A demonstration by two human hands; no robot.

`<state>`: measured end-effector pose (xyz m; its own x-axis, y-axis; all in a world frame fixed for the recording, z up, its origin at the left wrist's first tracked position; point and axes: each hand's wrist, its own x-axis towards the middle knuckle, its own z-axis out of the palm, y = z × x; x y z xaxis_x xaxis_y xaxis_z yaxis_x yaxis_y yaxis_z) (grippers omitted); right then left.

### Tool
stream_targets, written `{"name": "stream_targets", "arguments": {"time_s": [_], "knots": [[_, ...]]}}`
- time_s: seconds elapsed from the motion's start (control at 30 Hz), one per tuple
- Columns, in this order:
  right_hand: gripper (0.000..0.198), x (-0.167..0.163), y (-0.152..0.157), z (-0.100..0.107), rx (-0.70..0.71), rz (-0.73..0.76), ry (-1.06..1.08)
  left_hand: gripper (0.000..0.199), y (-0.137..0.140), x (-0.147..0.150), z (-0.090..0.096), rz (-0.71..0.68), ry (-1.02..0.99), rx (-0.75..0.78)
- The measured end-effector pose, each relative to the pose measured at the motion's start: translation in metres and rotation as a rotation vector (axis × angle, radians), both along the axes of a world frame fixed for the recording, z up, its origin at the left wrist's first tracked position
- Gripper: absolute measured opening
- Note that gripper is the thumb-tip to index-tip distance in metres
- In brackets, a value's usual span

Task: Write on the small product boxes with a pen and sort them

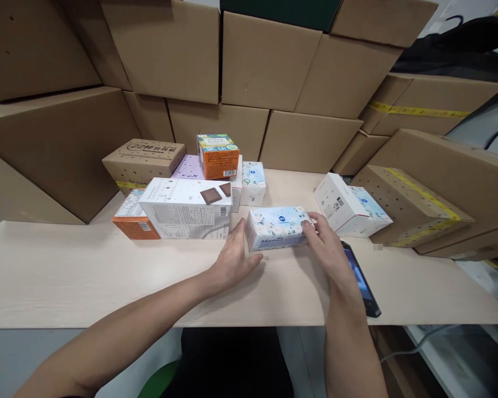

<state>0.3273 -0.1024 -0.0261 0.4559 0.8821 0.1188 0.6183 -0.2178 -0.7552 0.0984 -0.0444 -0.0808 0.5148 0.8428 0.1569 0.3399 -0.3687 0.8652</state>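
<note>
A floral white-and-blue tissue box sits at the middle of the table, between my two hands. My right hand grips its right end, thumb on the top edge and fingers around the far side. Alongside the left end is my left hand, its fingers straight and its thumb held apart; whether the fingertips touch the box is hard to tell. Just behind my left hand stands a long white carton with chocolate-coloured squares. A phone lies beside my right wrist.
At left, an orange box tops a cluster with a brown carton, a lower orange-and-white box and another floral box. At right are a white box, a floral box and a taped carton. Stacked cardboard boxes wall the back.
</note>
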Motion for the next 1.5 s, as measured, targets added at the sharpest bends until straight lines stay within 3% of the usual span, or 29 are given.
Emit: {"name": "stream_targets", "arguments": {"time_s": [0.13, 0.27, 0.47, 0.63, 0.87, 1.1, 1.27, 1.4, 1.5], "knots": [[0.055, 0.001, 0.0, 0.0, 0.022, 0.026, 0.026, 0.103, 0.001, 0.001, -0.005, 0.005, -0.08, -0.016], [0.055, 0.002, 0.002, -0.004, 0.027, 0.034, 0.055, 0.1, 0.0, 0.003, 0.002, 0.005, -0.144, -0.035], [0.055, -0.001, 0.005, -0.007, 0.096, -0.003, 0.048, 0.095, -0.012, 0.004, 0.021, 0.059, -0.091, 0.06], [0.051, -0.005, 0.006, -0.005, 0.125, -0.009, -0.032, 0.102, -0.019, 0.001, 0.019, 0.06, -0.129, 0.121], [0.055, -0.008, 0.007, -0.005, 0.16, -0.024, 0.181, 0.114, -0.023, -0.001, 0.018, -0.054, -0.094, 0.259], [0.055, -0.009, 0.01, -0.008, 0.205, 0.034, 0.116, 0.103, -0.019, -0.001, 0.007, -0.156, -0.066, 0.442], [0.055, -0.01, 0.011, -0.01, 0.176, 0.131, 0.136, 0.113, -0.011, -0.004, 0.014, -0.338, -0.089, 0.544], [0.055, -0.012, 0.01, -0.008, 0.154, 0.166, 0.139, 0.106, -0.009, -0.006, 0.02, -0.442, -0.088, 0.689], [0.056, -0.005, 0.01, -0.006, 0.206, 0.015, 0.055, 0.103, -0.008, -0.007, 0.019, -0.407, -0.079, 0.785]]}}
